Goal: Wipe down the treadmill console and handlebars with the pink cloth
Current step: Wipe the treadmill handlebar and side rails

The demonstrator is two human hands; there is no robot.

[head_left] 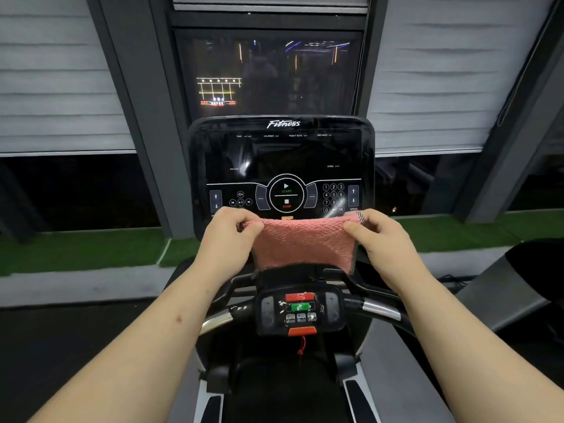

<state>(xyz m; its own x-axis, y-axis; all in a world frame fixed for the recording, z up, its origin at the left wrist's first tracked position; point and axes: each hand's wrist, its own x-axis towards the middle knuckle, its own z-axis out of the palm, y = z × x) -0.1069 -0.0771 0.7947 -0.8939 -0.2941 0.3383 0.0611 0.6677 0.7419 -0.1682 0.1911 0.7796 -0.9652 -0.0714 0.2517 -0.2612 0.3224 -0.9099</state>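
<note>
Your two bare forearms [146,340] reach in from the bottom corners and meet over one treadmill. Between them, closest to you, sits a single black control pod [268,312], a rounded block with one red button [299,297] above one green button [300,306], three small pale keys below those, and one orange clip [302,331] at its near edge with a thin red cord [302,346] hanging from it. Two handlebars [218,320] branch out from the pod's sides, each black and tubular with one glossy chrome sleeve. Above them you hold one pink cloth [305,242], a nubbly towelling square with a dark checked edge showing at its upper right corner. Your left hand [227,236] pinches the cloth's upper left corner between thumb and curled fingers, and your right hand [381,239] pinches the upper right corner the same way, so the cloth is pulled taut along its top edge between your two hands and hangs down from them, well above the pod. It hangs in front of the lower edge of the console [280,160], covering the strip just under the round START and STOP ring [286,195]; whether it touches the panel you cannot tell. The console is one glossy black slab with rounded corners, a number keypad [333,196] to the right and arrow keys at both sides. Behind it stands one dark window [268,71] with coloured reflections, flanked by two grey pleated blinds [58,87], and a band of green turf [76,248] runs along the floor.
</note>
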